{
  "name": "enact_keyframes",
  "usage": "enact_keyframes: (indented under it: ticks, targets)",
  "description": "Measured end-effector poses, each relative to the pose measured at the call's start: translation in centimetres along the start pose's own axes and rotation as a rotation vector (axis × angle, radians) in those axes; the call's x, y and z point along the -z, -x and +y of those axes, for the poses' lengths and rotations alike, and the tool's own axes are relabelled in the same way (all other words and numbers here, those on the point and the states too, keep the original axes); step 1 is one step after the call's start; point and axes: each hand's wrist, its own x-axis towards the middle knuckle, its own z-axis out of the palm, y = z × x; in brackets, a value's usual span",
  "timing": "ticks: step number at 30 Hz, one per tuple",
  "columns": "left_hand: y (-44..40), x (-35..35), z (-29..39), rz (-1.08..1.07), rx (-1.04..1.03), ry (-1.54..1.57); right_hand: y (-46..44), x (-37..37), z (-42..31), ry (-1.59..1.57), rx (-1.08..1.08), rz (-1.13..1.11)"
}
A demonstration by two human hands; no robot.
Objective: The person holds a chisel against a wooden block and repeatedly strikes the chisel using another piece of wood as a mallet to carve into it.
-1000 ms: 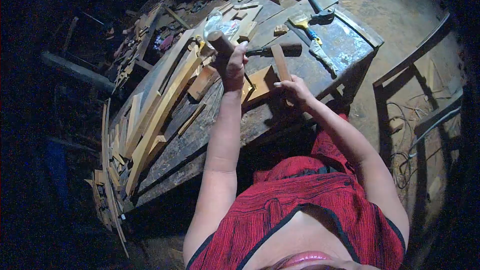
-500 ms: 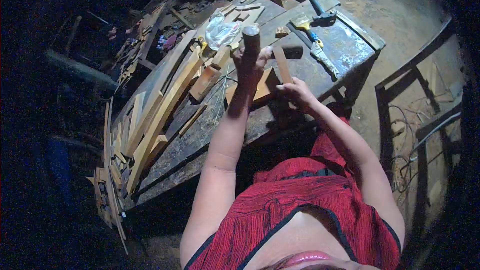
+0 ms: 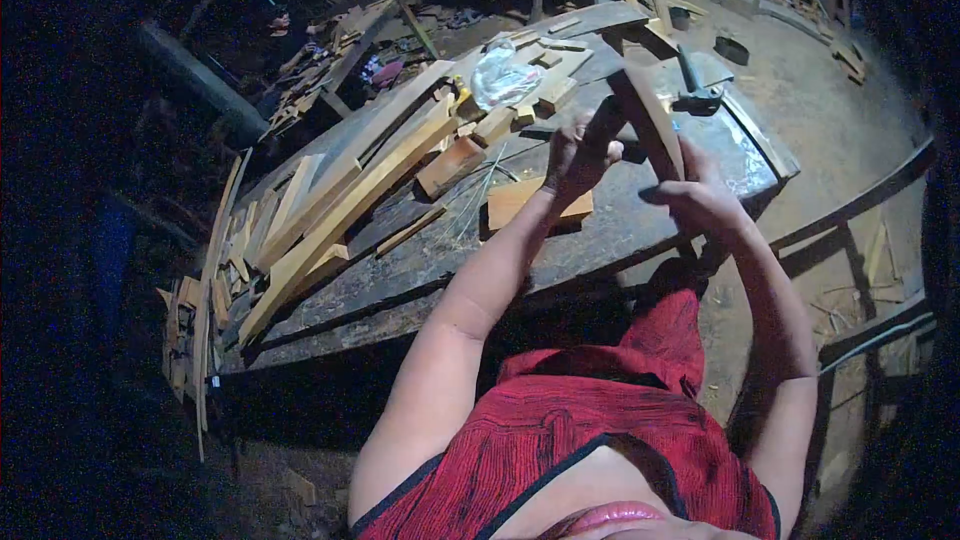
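Note:
My left hand is closed round a dark, thick stick, whose far end is partly hidden behind wood. My right hand grips a flat strip of wood, tilted up toward me, its upper end overlapping the stick; I cannot tell whether they touch. Below my left hand, an orange-brown wooden block lies on the workbench. Beyond my right hand a hammer rests near the bench's far right corner.
Long wooden strips lie along the bench's left side, with a smaller block beside them. A clear plastic bag sits among wood pieces farther back. A dark frame stands at the right, with a cable near it.
My view has shifted, so the bench sits lower in it. Both hands have moved right, and the wood strip in my right hand is raised closer to me.

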Motion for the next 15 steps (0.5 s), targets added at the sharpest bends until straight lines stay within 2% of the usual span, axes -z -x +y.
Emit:
enact_keyframes:
  ticks: [1,2,3,4,5,6,8,9,10,11,12,14,15]
  targets:
    - [0.0,0.8,1.3,-0.029,0.009,-0.056,-0.1,-0.1,0.0,0.092,-0.079,-0.064]
    - [-0.3,1.1,1.4,-0.019,-0.004,-0.066,-0.3,0.9,0.0,0.072,-0.033,-0.019]
    - [-0.2,1.1,1.2,-0.008,-0.092,-0.086,-0.6,2.2,-0.9,0.202,0.035,-0.024]
    - [0.0,1.1,0.8,-0.001,-0.174,-0.107,-0.7,2.2,-1.7,-0.01,0.153,0.086]
    - [0.1,0.6,-0.7,-0.061,-0.099,-0.061,-0.3,2.5,-3.1,-0.137,0.185,0.12]
    - [0.2,0.9,0.6,0.02,-0.271,-0.143,0.2,2.6,-4.4,-0.264,0.216,0.154]
    - [0.0,0.1,-0.4,0.057,-0.344,-0.133,0.3,0.6,-4.5,-0.104,0.294,0.436]
    - [-0.2,0.3,0.3,-0.003,-0.286,-0.139,0.3,-0.2,-3.8,-0.05,0.353,0.542]
    - [0.2,0.0,0.2,0.003,-0.288,-0.14,0.7,1.0,-2.3,-0.084,0.199,0.206]
    - [0.6,-0.5,0.0,0.035,-0.251,-0.061,0.5,1.2,-0.7,0.238,0.141,0.065]
    - [0.5,-0.3,0.3,0.0,-0.219,-0.107,0.4,-0.1,-1.2,0.556,0.079,-0.075]
    - [0.2,-0.1,0.7,-0.034,-0.196,-0.157,-0.2,1.7,-1.9,0.45,-0.141,-0.113]
    - [0.3,-0.3,0.4,0.03,-0.243,-0.11,-0.5,2.5,-2.1,0.191,0.042,-0.096]
